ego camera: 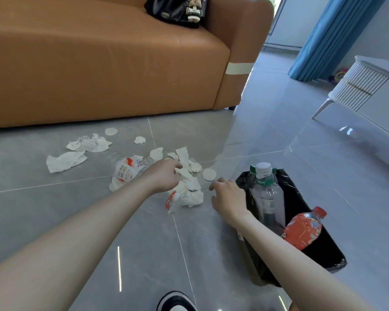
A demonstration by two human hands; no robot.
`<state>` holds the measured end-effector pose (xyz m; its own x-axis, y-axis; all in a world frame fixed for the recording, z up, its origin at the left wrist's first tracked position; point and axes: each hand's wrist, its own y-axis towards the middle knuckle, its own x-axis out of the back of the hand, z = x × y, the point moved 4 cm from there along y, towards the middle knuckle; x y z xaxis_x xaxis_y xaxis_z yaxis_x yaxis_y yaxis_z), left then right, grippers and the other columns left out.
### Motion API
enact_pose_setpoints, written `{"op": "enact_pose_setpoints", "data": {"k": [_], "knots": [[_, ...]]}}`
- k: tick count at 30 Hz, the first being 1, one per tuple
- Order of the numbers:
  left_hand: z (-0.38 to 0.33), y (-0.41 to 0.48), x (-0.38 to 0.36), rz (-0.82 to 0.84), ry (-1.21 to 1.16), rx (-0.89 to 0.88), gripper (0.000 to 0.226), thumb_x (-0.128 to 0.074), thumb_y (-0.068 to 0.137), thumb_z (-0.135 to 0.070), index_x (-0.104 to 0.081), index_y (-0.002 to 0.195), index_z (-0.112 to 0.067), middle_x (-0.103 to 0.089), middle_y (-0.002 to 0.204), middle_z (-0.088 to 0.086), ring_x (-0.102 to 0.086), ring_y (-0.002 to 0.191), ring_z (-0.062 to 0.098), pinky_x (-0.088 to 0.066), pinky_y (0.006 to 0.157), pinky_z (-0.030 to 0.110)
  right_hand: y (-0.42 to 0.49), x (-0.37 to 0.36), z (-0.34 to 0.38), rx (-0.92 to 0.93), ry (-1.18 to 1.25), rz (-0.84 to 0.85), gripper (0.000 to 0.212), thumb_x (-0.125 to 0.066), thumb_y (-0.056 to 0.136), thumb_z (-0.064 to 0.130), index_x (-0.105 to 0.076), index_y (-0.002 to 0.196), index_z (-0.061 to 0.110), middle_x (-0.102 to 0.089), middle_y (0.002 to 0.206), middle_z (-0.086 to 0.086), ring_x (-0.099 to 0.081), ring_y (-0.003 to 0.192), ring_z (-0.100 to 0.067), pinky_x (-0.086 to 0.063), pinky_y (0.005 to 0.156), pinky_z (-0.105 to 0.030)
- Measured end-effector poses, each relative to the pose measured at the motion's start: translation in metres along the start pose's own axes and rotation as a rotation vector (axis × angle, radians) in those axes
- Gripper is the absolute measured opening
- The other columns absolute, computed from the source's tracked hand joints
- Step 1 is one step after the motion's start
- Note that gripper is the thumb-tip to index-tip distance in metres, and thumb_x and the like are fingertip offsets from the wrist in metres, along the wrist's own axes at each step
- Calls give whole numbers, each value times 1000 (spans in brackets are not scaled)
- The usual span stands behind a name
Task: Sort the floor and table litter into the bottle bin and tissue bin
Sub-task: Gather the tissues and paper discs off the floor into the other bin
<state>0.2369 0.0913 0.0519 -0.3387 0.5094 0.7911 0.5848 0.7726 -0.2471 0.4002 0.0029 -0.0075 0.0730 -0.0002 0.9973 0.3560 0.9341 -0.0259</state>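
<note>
- A person leans over a grey tiled floor (pixel 76 209), both bare arms stretched towards litter spread in front of an orange sofa (pixel 99 63).
- The left hand (pixel 165 177) lies on top of a heap of crumpled tissues (pixel 192 194), fingers curled and pointing right. Whether they grip any paper cannot be told.
- The right hand (pixel 228 196) hovers just right of the same heap, fingers loosely curled and holding nothing. A round cotton pad (pixel 209 174) lies just beyond its fingertips.
- A red-printed wrapper (pixel 125 171) lies just left of the left hand, and more tissues, among them a flattened sheet (pixel 65 161), are scattered further left towards the sofa.
- The bottle bin (pixel 323 254), lined with a black bag, stands on the floor close by the right wrist and forearm.
- Inside it, clear bottles (pixel 267 194) with white and green caps stand upright, and an orange-labelled bottle (pixel 302 231) with a red cap leans at the bin's right side.
- A black handbag (pixel 173 10) sits on the sofa seat. A blue curtain (pixel 328 37) and a white cabinet (pixel 368 90) stand at far right.
- A black-and-white shoe (pixel 176 301) shows at the bottom edge.
</note>
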Motion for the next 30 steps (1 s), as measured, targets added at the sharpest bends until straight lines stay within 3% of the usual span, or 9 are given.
{"op": "enact_pose_setpoints", "data": {"k": [5,10,15,17,22,27,30], "knots": [[39,14,-6,-19,52,3,44,-43,94,-17,-46,138,-20,-52,137,5,-49,123,22,-41,100,31,28,-50,26,-13,144,213,40,-57,85,16,-54,125,22,-52,127,-3,-48,117,-28,-39,79,-34],[73,32,-23,2,432,-76,51,-43,92,-14,-36,142,-27,-36,145,-1,-28,135,22,-36,103,39,51,-106,37,-32,191,377,56,-60,82,22,-43,136,18,-39,138,-10,-40,124,-35,-45,94,-41],[88,54,-56,21,628,-151,64,-47,91,-10,-21,147,-27,-17,155,-1,-11,143,25,-25,109,39,65,-152,44,-82,222,499,72,-64,80,37,-32,142,22,-26,146,-11,-27,133,-39,-34,105,-47],[93,60,-70,75,652,-132,69,-50,91,-9,-16,148,-26,-7,158,-1,-3,146,25,-18,114,42,63,-163,43,-90,232,498,61,-58,84,32,-37,140,22,-34,140,-11,-36,124,-40,-37,101,-44],[96,70,-95,179,743,-126,76,-54,88,-7,-13,149,-24,-2,159,-1,5,147,27,-12,116,46,45,-168,36,51,152,267,27,-50,88,20,-60,113,15,-54,119,-10,-49,105,-33,-38,82,-33],[94,78,-105,204,857,-166,76,-51,91,-11,-5,151,-21,0,159,4,5,146,31,-6,116,54,31,-170,25,97,177,200,18,-51,87,17,-65,93,8,-59,103,-11,-53,94,-33,-35,68,-35],[96,81,-104,179,885,-182,68,-53,91,-14,-16,148,-13,-9,156,11,-3,145,31,-6,115,55,35,-169,26,78,173,212,17,-50,85,13,-64,89,5,-59,103,-13,-54,95,-34,-32,66,-33]]}}
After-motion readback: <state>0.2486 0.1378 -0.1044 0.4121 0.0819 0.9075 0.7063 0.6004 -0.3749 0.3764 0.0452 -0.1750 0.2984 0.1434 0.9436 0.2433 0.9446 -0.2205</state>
